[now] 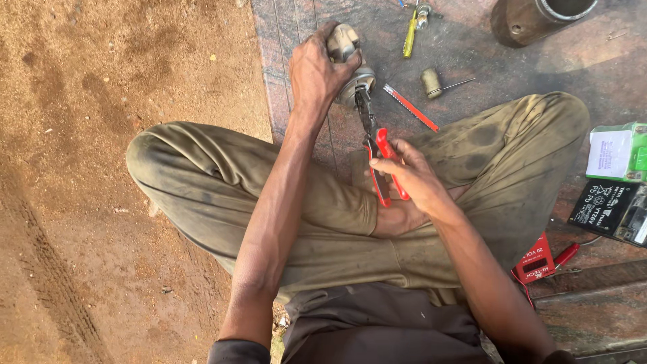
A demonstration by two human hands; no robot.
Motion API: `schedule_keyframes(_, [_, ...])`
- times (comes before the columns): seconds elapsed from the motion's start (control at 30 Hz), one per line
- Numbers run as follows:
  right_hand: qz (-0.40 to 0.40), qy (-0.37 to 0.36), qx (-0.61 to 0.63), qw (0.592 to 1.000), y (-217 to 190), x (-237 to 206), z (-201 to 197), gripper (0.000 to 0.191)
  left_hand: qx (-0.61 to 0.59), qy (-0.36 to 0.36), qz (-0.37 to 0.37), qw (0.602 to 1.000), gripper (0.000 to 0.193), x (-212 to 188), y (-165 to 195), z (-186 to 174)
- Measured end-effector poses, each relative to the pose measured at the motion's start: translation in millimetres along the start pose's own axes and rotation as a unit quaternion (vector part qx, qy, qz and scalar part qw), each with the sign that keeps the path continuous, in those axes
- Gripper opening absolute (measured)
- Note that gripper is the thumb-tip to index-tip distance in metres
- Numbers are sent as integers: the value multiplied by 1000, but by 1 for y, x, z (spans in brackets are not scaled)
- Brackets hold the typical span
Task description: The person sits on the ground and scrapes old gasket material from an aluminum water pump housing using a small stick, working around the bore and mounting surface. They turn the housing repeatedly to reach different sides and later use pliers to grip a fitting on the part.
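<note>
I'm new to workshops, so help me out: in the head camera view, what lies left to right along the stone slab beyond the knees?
Left hand gripping a metal part, yellow screwdriver, small brass cylinder, large metal pipe fitting.

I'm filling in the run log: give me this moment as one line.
left hand: grips small metal motor part on stone slab | right hand: holds red-handled pliers, tips at part | nearby: yellow screwdriver
</note>
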State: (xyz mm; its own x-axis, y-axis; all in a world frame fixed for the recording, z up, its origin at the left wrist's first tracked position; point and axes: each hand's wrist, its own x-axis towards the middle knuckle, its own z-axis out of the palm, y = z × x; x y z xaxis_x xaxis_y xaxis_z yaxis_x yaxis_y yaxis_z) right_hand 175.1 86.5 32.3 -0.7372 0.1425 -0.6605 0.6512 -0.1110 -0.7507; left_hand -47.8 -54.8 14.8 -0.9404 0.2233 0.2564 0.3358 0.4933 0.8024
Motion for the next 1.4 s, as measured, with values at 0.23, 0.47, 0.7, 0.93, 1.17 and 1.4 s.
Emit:
schedule_keyframes(0.23, [-45, -3, 7, 999, -3, -8, -3, 38, -2, -5, 20, 1000, 61, -3, 2, -2])
schedule_keyframes(0.47, [-24, -31, 62, 997, -17, -8, -1, 39, 5, -1, 22, 1000, 60, -4, 0, 1])
schedule_keyframes(0.7, [-4, -38, 183, 982, -6, -2, 7, 43, 25, 113, 170, 979, 80, 15, -17, 25])
schedule_keyframes(0.93, [61, -68, 268, 959, 4, 9, 6, 50, -182, -123, -87, 972, 42, 31, -39, 67])
schedule_keyframes(1.17, [51, -62, 104, 991, 16, 27, -3, 33, -292, -63, -26, 954, 33, 19, -44, 54])
schedule_keyframes(1.4, [-7, 1, -30, 1000, 24, 37, 7, 31, -248, -42, -83, 964, 33, 26, -47, 47])
